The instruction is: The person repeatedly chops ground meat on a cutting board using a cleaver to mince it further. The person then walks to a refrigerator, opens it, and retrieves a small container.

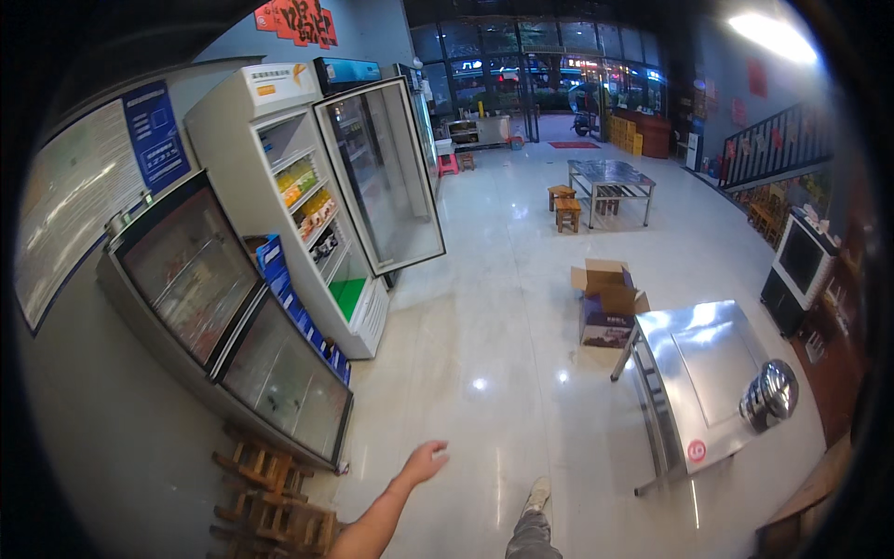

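Note:
My left hand [424,462] reaches out over the tiled floor, with the fingers loosely bent and apart and nothing in them. It is nearest to a glass-door cabinet [279,377] on the left, without touching it. My right hand is out of view. Farther ahead on the left stands an upright display fridge [230,140], its glass door [384,182] swung wide. Bottles with yellow and orange contents [299,180] fill some of its shelves, and a green sheet [347,295] covers its bottom. An opened cardboard carton [606,314] sits on the floor to the right.
Beside the carton is a stainless steel table [705,370] with a shiny metal object [768,395] on it. Wooden stools [279,517] are piled at lower left. Another metal table [611,171] stands farther off. An air cooler [800,265] lines the right side.

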Motion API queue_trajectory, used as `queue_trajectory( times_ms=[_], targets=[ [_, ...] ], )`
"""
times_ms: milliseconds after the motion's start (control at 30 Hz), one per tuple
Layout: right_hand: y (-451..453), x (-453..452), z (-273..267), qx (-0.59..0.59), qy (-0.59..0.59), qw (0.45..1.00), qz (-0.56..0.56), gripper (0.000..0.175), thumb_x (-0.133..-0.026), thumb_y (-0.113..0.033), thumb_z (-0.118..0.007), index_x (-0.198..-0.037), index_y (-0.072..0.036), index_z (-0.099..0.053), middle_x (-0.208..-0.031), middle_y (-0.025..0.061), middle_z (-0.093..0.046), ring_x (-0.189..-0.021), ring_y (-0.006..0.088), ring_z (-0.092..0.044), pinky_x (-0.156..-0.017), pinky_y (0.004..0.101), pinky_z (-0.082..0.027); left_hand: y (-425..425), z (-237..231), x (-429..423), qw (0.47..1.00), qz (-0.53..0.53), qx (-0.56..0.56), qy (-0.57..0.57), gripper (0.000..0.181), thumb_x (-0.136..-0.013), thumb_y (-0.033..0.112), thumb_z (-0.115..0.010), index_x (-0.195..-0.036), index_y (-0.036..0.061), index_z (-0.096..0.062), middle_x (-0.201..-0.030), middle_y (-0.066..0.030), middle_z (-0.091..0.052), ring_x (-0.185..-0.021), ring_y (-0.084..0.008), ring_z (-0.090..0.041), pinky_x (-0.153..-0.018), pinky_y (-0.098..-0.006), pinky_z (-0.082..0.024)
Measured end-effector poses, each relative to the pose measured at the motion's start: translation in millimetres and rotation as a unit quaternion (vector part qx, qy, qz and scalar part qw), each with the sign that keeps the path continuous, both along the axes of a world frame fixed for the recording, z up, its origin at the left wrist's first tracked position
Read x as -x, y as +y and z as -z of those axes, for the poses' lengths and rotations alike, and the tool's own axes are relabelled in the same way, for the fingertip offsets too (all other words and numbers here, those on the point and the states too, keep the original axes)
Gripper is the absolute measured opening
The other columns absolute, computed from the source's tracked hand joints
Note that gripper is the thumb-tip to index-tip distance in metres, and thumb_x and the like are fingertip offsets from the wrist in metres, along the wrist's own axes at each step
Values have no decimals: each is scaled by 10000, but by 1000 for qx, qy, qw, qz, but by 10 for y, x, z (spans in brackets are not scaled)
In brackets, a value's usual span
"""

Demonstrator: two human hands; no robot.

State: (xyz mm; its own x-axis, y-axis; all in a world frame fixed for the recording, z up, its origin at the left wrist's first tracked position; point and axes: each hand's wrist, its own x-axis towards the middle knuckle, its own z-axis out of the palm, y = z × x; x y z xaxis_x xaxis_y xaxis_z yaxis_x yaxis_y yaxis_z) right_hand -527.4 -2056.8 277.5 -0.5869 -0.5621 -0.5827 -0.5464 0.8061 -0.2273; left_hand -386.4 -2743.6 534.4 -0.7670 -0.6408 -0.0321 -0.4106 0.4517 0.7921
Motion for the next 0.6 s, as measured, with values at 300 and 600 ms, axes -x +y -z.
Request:
queue_trajectory(
  times_ms=[300, 600],
  targets=[
    [-3465, 3485, -973, 114, -155, 928, 319, 211, -861, -209, -647, -883, -29, -754, -828, 202, -729, -788, 363, -705, -732, 498, -554, -1187, 489, 1515, 973, -40, -82, -212, 537, -901, 460, -692, -1224, 32, -706, -1171, -197, -725, -1096, -362, -684, -953, -435, -539],
    [-6823, 7753, -847, 263, -77, 905, 325, 194, -857, -156, -609, -838, -12, -737, -725, 120, -715, -564, 233, -683, -529, 397, -560, -2005, 1172, 1561, 836, -243, -222, -439, 553, -899, 513, -671, -1151, 26, -746, -1155, -231, -725, -1121, -387, -679, -991, -473, -527]
  ],
)
